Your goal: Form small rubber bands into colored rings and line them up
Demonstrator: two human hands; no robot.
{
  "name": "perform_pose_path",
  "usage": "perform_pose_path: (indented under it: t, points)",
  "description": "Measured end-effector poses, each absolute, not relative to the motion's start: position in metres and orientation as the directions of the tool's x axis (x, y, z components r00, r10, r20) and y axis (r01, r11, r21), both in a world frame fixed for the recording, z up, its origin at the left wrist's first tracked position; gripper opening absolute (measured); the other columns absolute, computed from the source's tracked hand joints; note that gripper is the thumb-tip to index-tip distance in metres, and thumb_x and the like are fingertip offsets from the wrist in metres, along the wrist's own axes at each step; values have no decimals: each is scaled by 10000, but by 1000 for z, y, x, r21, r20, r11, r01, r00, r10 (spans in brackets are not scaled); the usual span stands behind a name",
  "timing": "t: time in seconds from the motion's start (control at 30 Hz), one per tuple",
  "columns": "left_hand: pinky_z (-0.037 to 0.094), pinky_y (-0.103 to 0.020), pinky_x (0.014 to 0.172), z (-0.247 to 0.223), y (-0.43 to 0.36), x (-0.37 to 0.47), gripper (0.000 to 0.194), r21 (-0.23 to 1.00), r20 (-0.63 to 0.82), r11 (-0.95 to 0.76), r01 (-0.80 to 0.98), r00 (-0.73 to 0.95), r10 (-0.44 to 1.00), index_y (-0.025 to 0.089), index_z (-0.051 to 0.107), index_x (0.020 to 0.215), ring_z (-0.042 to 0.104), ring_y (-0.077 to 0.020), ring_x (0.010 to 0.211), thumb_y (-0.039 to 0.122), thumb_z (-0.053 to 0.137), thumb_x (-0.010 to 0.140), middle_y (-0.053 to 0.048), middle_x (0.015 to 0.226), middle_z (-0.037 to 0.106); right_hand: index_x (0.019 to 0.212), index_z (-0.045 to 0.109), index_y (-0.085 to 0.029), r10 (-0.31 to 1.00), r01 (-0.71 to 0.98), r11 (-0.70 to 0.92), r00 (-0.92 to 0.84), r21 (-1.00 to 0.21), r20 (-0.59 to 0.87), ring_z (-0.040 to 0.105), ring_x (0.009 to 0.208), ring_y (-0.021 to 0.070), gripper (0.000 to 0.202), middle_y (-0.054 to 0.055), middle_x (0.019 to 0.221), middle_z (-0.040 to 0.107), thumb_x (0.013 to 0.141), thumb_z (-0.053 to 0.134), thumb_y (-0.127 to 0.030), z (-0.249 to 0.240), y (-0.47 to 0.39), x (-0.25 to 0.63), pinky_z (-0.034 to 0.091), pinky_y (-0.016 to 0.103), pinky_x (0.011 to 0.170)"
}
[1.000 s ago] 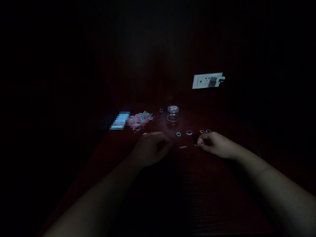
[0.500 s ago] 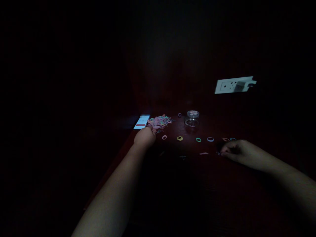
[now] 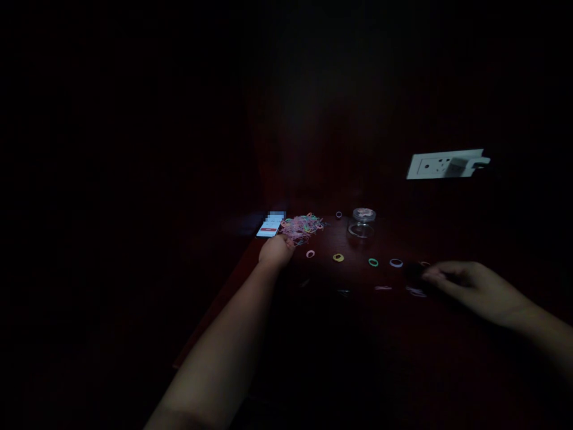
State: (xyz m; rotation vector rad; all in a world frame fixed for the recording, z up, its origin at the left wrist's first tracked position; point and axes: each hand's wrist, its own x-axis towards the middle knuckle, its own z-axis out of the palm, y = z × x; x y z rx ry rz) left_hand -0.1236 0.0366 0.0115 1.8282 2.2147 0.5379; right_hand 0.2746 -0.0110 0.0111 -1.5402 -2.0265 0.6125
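Note:
My left hand [image 3: 276, 251] is closed at the near edge of a tangled pile of coloured elastic hair ties [image 3: 303, 227]; what its curled fingers hold is hidden. My right hand [image 3: 465, 289] hovers over the right end of two rows, thumb and fingertips together, with nothing visible between them. Just left of its fingertips lies a lilac hair tie bundle [image 3: 416, 292]. The back row has a pink ring [image 3: 310, 254], a yellow ring [image 3: 338, 258], a green ring [image 3: 373, 262] and a blue-purple ring [image 3: 396, 263]. In front lies a pink bundle [image 3: 382, 288].
A clear lidded jar [image 3: 362, 226] stands behind the rows, with a small dark ring [image 3: 339, 214] to its left. A lit phone [image 3: 270, 226] lies left of the pile. On the wall at right is a socket plate [image 3: 445, 165] with a plug. The surroundings are very dark.
My right hand has lifted away from the lilac bundle, which now lies on the table. My left hand stays by the pile. The whole view has shifted slightly.

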Motion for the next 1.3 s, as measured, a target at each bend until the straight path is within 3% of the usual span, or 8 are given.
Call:
perform_pose_path:
  t: [0.1, 0.2, 0.5, 0.77, 0.9, 1.03, 1.17, 1.3]
  points:
    - [471, -274, 699, 12, 38, -123, 268, 411, 73, 149, 899, -195, 978, 207, 678, 968, 669, -214, 887, 382, 495, 881, -86, 994, 727, 853, 742, -183, 953, 654, 238, -300, -718, 42, 680, 782, 267, 523, 128, 869, 743, 836, 517, -655, 17, -15, 273, 532, 318, 698]
    - [479, -288, 736, 11, 39, -122, 305, 404, 83, 127, 906, -175, 981, 188, 681, 975, 668, -230, 932, 398, 474, 896, -110, 1037, 719, 853, 744, -198, 966, 635, 214, -249, -742, 66, 679, 804, 284, 485, 148, 893, 742, 837, 539, -638, 20, -18, 273, 527, 337, 715]
    - [485, -279, 777, 5, 42, -121, 360, 376, 101, 95, 922, -142, 985, 136, 674, 1011, 672, -237, 968, 388, 431, 926, -168, 1084, 706, 818, 716, -168, 988, 622, 151, -113, -768, 103, 652, 691, 242, 578, 134, 812, 726, 739, 583, -725, 27, -24, 267, 509, 292, 583]
    - [480, -325, 831, 6, 40, -114, 312, 390, 174, 10, 921, -84, 981, 126, 657, 1003, 659, -263, 981, 327, 430, 929, -171, 1058, 701, 771, 705, -233, 975, 603, 220, -149, -767, 162, 631, 678, 249, 472, 111, 777, 726, 774, 569, -685, 21, -26, 262, 498, 345, 595]
    - [476, -317, 834, 12, 35, -106, 239, 410, 244, -66, 910, -39, 969, 157, 643, 962, 650, -235, 950, 295, 450, 930, -114, 1013, 702, 792, 704, -176, 982, 602, 183, -154, -778, 112, 639, 697, 252, 567, 135, 805, 722, 724, 594, -728, 23, -28, 256, 502, 334, 613]
    - [470, -300, 829, 22, 20, -83, 174, 434, 360, -255, 864, 93, 928, 180, 622, 894, 620, -191, 907, 265, 475, 927, -66, 980, 681, 828, 673, -151, 955, 592, 284, -244, -754, 169, 608, 678, 208, 482, 106, 773, 683, 821, 559, -619, 27, -30, 225, 485, 302, 597]
    - [462, -302, 824, 28, -1, -57, 112, 400, 472, -552, 732, 351, 809, 196, 598, 869, 580, -173, 897, 242, 509, 917, -29, 918, 642, 1072, 621, -203, 906, 561, 405, -353, -722, 233, 533, 584, 145, 342, -3, 711, 605, 822, 627, -436, 26, -27, 179, 441, 266, 538]
    - [452, -301, 813, 30, -14, -43, 102, 381, 498, -651, 656, 448, 742, 197, 580, 884, 566, -159, 894, 233, 498, 933, -21, 923, 620, 1034, 611, -204, 877, 432, 463, -351, -774, 329, 511, 594, 127, 242, -13, 728, 569, 831, 615, -337, 17, -26, 159, 423, 247, 539]
